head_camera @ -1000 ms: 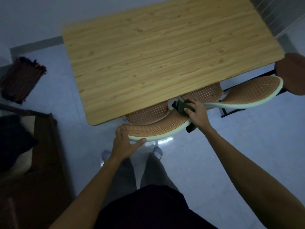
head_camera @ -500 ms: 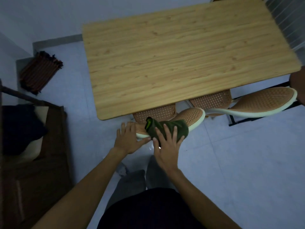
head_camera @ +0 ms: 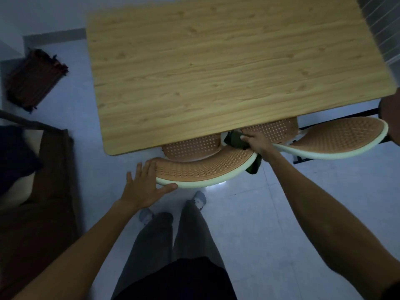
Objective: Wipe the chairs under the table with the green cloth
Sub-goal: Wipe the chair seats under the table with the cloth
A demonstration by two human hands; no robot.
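Two orange perforated chairs with pale rims are tucked under the wooden table [head_camera: 216, 72]. The left chair's backrest [head_camera: 205, 167] curves toward me and the right chair's backrest [head_camera: 337, 139] lies beyond it. My left hand [head_camera: 145, 187] grips the left end of the near backrest, thumb under the rim. My right hand [head_camera: 257, 141] presses the dark green cloth [head_camera: 234, 139] on the right end of that backrest, by the table edge. A flap of the cloth hangs below the rim [head_camera: 253, 167].
A dark woven mat [head_camera: 34, 79] lies on the pale tiled floor at the left. A brown sofa with a dark cushion [head_camera: 32, 180] fills the lower left. A dark round stool [head_camera: 389, 109] sits at the right edge. My legs and feet stand just behind the chair.
My right hand has swept the cloth from the middle of the backrest to its right end near the table edge. My left hand stays on the left end.
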